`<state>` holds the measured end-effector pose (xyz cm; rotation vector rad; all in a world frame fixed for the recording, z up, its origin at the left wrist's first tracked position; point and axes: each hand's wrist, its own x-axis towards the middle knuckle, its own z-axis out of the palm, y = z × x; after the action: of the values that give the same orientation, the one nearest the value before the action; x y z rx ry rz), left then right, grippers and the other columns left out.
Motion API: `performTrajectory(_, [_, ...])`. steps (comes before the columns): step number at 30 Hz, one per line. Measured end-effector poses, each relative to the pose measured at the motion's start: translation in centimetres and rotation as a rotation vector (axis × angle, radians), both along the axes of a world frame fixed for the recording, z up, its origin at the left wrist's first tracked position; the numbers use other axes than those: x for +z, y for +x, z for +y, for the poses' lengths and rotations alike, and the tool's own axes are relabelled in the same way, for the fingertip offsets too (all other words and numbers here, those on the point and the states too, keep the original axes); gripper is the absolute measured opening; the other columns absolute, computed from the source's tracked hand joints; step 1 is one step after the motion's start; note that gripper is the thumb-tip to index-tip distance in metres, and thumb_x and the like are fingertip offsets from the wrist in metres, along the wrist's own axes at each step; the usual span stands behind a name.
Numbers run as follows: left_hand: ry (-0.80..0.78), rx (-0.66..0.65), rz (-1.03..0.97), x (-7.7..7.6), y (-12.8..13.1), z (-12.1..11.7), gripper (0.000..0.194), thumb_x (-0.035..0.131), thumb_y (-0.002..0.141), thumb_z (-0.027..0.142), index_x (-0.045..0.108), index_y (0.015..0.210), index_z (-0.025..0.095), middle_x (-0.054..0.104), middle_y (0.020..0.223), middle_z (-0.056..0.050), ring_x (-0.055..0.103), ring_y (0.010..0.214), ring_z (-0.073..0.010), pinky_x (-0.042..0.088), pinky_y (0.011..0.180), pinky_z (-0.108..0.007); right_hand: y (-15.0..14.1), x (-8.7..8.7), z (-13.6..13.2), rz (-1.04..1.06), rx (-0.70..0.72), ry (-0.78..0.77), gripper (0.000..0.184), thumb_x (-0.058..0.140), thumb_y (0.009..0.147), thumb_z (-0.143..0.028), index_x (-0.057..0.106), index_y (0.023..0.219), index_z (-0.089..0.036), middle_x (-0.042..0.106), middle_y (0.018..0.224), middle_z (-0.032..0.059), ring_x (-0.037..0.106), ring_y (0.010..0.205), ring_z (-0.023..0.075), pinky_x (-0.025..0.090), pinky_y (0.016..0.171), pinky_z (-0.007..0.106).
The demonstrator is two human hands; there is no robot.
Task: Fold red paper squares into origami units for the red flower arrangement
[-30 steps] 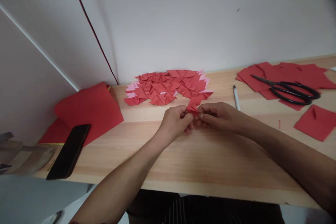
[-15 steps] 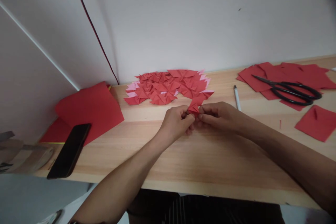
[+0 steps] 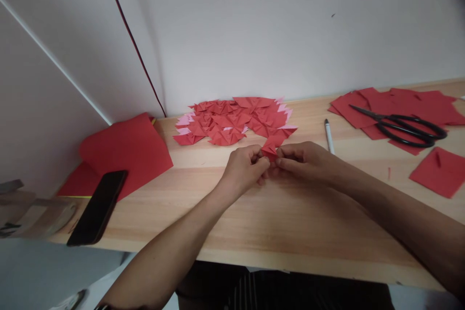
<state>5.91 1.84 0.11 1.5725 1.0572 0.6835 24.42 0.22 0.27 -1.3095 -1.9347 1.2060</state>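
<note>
Both the left hand point(image 3: 242, 168) and the right hand point(image 3: 304, 159) pinch a small folded red paper point(image 3: 269, 152), thumbs and fingertips pressed to its near edge from either side, the two hands nearly meeting just above the bench point(image 3: 232, 237); whether they rest on the wood I cannot tell. Just beyond the held piece a red flap point(image 3: 275, 141) points toward the wall; whether it belongs to the same piece is unclear. Right behind lies a cluster of folded red pieces point(image 3: 230, 121), overlapping one another, with pink pieces point(image 3: 185, 120) showing along both ends. Near the right wrist is a white pen point(image 3: 328, 134) with a dark tip, its near end hidden by the forearm; any lettering on it is too small to read. Farther right, black-handled scissors point(image 3: 407, 128) lie across a spread of red paper pieces point(image 3: 425, 101), with a single red square point(image 3: 439, 172) in front and a thin red scrap point(image 3: 389, 173) to its left. Well to the left, a dark-screened phone point(image 3: 97, 209) rests partly on large red sheets point(image 3: 127, 150), a yellow edge point(image 3: 84, 196) showing under them. At the far left, a see-through object point(image 3: 47, 220) bears dark marks, too blurred and cropped to read. A dark red cord point(image 3: 131, 36) runs down the pale wall point(image 3: 261, 34) behind.
</note>
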Motion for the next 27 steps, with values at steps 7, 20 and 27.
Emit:
performTrajectory(7, [0.054,-0.088,0.026,0.3,-0.5,0.3,0.010,0.046,0.083,0.020,0.048,0.073,0.018,0.058,0.058,0.003,0.055,0.046,-0.0079,0.043,0.047,-0.019,1.6,1.7,0.4,-0.023,-0.069,-0.033,0.037,0.053,0.085,-0.052,0.060,0.070,-0.019,0.059,0.064,0.0000,0.051,0.056,0.0121,0.037,0.051,0.025])
performTrajectory(20, [0.317,-0.189,0.333,1.7,-0.5,-0.5,0.014,0.043,0.090,0.020,0.056,0.085,0.019,0.062,0.067,0.001,0.058,0.057,-0.0112,0.040,0.057,-0.022,1.0,1.4,0.1,-0.154,-0.221,0.325,0.033,0.047,0.091,-0.045,0.068,0.080,-0.022,0.070,0.081,0.0026,0.061,0.076,0.0194,0.042,0.067,0.030])
performTrajectory(27, [0.238,-0.020,0.208,1.1,-0.7,-0.2,0.019,0.054,0.087,0.026,0.058,0.071,0.017,0.065,0.059,0.002,0.060,0.049,-0.0097,0.045,0.056,-0.022,1.0,1.5,0.0,-0.175,-0.256,0.362,0.030,0.049,0.089,-0.043,0.067,0.076,-0.023,0.066,0.072,-0.0007,0.055,0.065,0.0159,0.039,0.061,0.027])
